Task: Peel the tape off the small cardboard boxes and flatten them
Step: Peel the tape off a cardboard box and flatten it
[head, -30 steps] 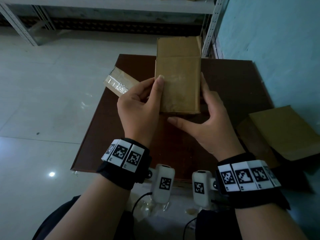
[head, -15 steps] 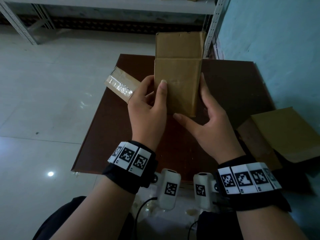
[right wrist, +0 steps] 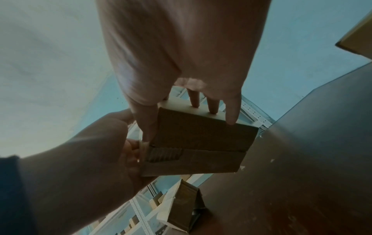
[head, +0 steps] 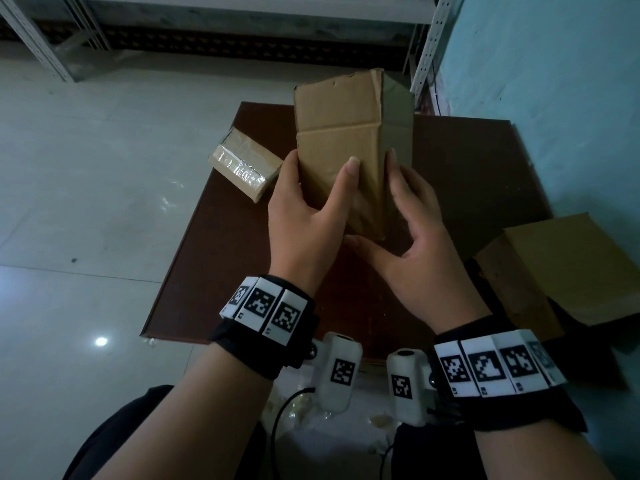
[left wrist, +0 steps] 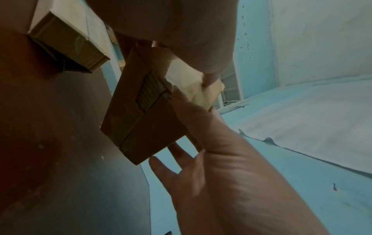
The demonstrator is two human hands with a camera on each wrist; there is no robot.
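A small brown cardboard box [head: 336, 161] stands upright in the air above the dark brown table [head: 467, 174], its top flap raised. My left hand [head: 322, 174] grips its left side, thumb across the front face. My right hand [head: 408, 216] lies with straight fingers against the box's right side, thumb spread under the bottom edge. The wrist views show the box's closed bottom flaps [left wrist: 145, 127] [right wrist: 201, 135] with a torn patch of bare corrugation [left wrist: 147, 93] by the seam. A second box [head: 242, 168], wrapped in shiny tape, lies on the table's far left edge.
Flat brown cardboard [head: 571, 265] is piled to the right of the table, against the blue wall. A white metal shelving rack [head: 426, 46] stands behind the table. Pale tiled floor [head: 104, 202] lies to the left.
The box has turned in my hands so its right side now shows. My left thumb has slid further across the front face. Both hands sit a little higher on the box.
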